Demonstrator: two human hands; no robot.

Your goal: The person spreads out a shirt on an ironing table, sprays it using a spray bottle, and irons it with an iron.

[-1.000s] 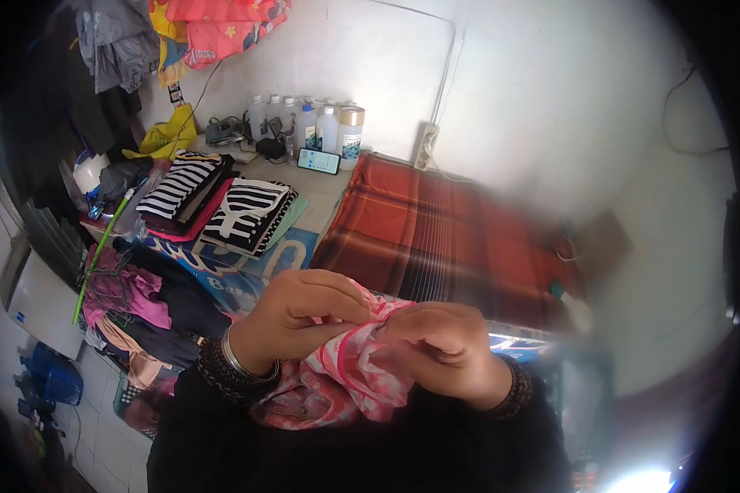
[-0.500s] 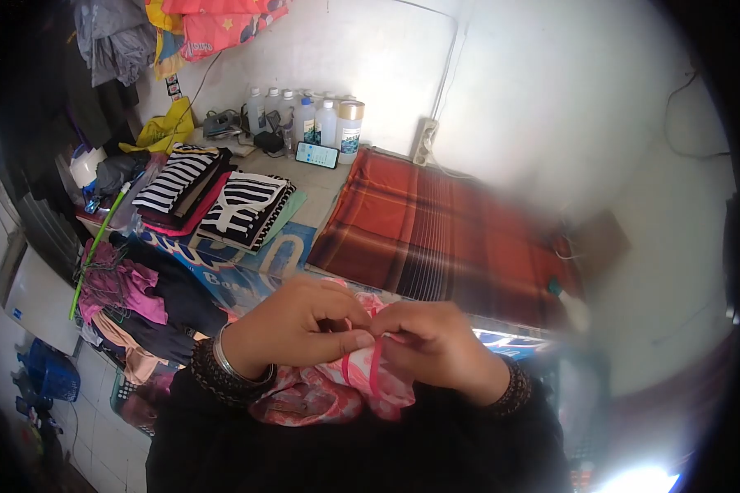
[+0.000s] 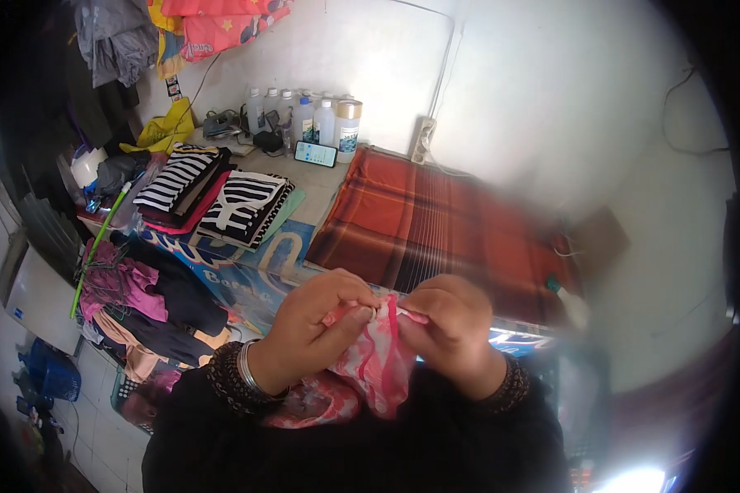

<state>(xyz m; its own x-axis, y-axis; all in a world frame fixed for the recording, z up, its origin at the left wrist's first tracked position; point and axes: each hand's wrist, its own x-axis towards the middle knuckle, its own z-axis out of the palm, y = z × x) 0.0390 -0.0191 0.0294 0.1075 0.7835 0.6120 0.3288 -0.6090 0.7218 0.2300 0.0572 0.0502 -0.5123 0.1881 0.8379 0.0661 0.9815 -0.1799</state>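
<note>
Head view: I see both hands raised close together in front of the dark-clad torso, at the near edge of the table (image 3: pixel 325 191). The left hand (image 3: pixel 316 324) pinches the edge of a pink-and-white cloth (image 3: pixel 378 357) between thumb and curled fingers. The right hand (image 3: pixel 452 324) pinches the same edge just beside it, fingers bent inward. From my view the cloth hangs below both hands, crumpled, with a darker pink trim, its lower part lying against the torso. I make out silver bangles (image 3: pixel 245 371) on the left wrist, next to a patterned cuff.

Just beyond the hands, a red-and-black plaid cloth (image 3: pixel 460 230) lies flat across the table. Left of it in the picture I see two folded stacks, each with striped fabric on top: one nearer (image 3: pixel 242 205), one farther left (image 3: pixel 181 181). A phone (image 3: pixel 315 154) leans, its screen lit, in front of a row of bottles (image 3: pixel 325 123) by the wall. A power strip (image 3: pixel 423 140) rests against that wall. Lower left, a bright green stick (image 3: pixel 99 246) slants past bunched clothes (image 3: pixel 127 283), and a blue basket (image 3: pixel 55 374) is on the tiled floor.
</note>
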